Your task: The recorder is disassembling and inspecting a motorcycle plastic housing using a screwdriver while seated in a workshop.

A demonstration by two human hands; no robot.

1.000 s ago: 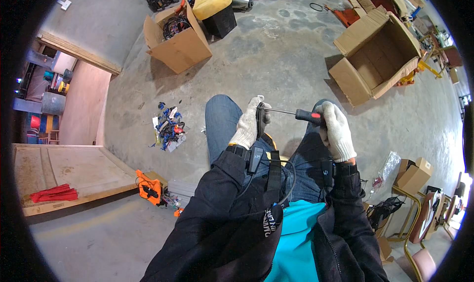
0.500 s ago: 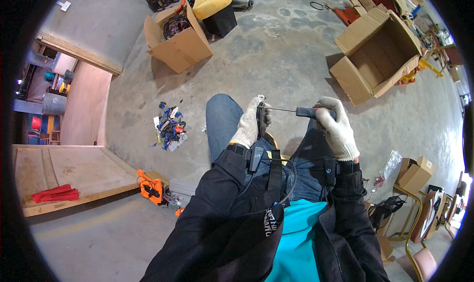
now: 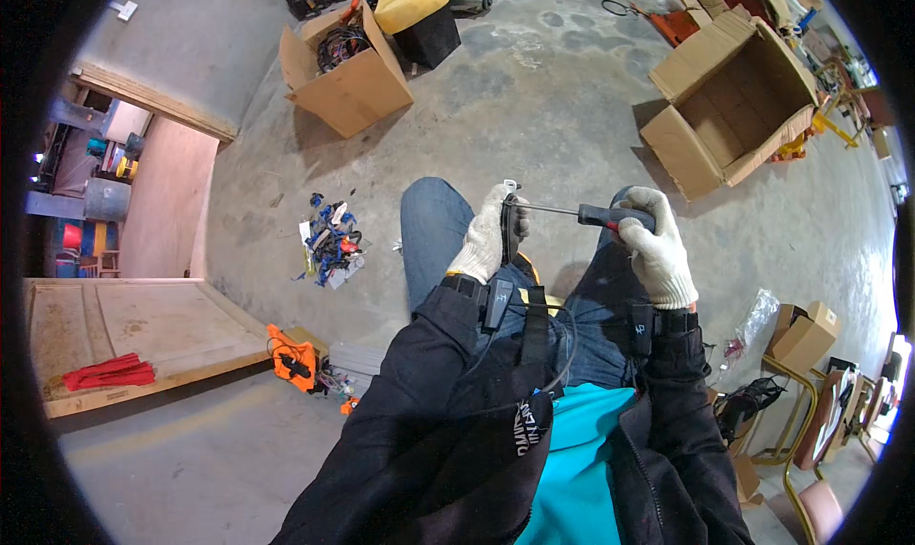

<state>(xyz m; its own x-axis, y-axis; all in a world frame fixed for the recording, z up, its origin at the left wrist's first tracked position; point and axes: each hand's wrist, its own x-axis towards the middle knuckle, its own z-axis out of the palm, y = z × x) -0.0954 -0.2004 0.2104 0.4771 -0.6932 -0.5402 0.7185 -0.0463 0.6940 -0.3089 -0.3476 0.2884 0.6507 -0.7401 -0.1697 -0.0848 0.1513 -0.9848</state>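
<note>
My left hand (image 3: pixel 484 235), in a white knit glove, is closed around a narrow dark piece (image 3: pixel 508 228) above my lap. A small pale loop (image 3: pixel 511 185) sticks out at its upper end; the piece's exact kind I cannot make out. My right hand (image 3: pixel 658 249), gloved the same way, grips the dark handle of a screwdriver (image 3: pixel 593 215), which has some red on it. The screwdriver lies nearly level, its thin shaft running left to the upper part of the dark piece. Whether its tip sits in a screw is too small to see.
A pile of blue, black and red scraps (image 3: pixel 334 242) lies on the floor at left. Farther off stand a carton of cables (image 3: pixel 357 92), a black bin with yellow top (image 3: pixel 419 30) and a large open carton (image 3: pixel 729 106). An orange tool (image 3: pixel 291 357) lies beside a wooden panel (image 3: pixel 181 321).
My right fingers have shifted on the screwdriver handle, and more of its red part shows. The whole view has moved slightly; my left hand keeps its hold.
</note>
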